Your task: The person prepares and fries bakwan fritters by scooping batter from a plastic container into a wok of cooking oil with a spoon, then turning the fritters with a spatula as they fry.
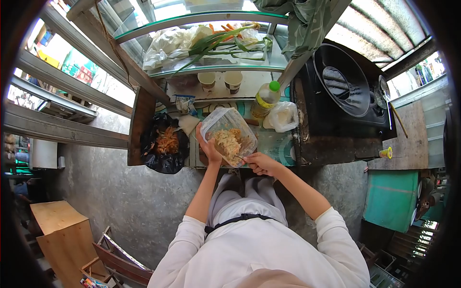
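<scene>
A clear plastic container (222,117) is tilted over the worktop, with a pale, orange-flecked food mixture (228,143) inside. My left hand (210,150) grips the container's left side, its fingers wrapped along the wall. At the lower right corner, my right hand (261,164) is closed around the handle of a thin spoon-like utensil (239,157); its far end is hidden in the mixture. Left of the container sits a black plastic bag (168,165) holding orange scraps (167,142). Beside it lies a small packet (185,104).
An oil bottle (265,100) with a green cap and a white plastic bag (282,116) stand to the right. Behind are two paper cups (233,82) and a glass shelf with spring onions (211,44). A large black wok (342,81) rests on the stove.
</scene>
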Demonstrator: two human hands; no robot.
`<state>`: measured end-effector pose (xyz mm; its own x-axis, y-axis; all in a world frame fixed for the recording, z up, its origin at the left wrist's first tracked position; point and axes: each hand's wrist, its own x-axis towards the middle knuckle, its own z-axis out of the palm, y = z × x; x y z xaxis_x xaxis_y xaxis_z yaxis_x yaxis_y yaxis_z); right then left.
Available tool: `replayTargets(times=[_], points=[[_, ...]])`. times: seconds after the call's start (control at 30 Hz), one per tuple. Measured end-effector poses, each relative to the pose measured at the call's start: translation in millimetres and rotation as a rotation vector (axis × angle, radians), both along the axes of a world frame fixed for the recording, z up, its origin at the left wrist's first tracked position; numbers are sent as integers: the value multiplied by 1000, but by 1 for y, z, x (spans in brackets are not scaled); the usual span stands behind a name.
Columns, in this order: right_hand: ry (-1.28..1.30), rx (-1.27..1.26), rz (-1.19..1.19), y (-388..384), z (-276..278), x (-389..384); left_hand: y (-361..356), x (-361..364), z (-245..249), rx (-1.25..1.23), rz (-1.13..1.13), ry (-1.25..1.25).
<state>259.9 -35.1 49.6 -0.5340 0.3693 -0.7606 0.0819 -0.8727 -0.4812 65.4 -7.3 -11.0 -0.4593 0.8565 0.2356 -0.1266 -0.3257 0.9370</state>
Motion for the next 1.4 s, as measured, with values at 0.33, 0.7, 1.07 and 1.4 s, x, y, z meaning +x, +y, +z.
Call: replayTargets(times=[0.33, 0.7, 1.07, 1.4], points=[[-978, 960, 602, 3, 25, -26, -3, 0, -12, -23, 81, -39], [-962, 1041, 686, 14, 63, -33, -1, -6, -11, 32, 39, -63], [-1057, 1296, 810, 28, 82, -28, -9, -10, -20, -27, 14, -220], [-1068, 1358, 742, -12, 16, -18, -18, -10, -17, -23, -27, -282]])
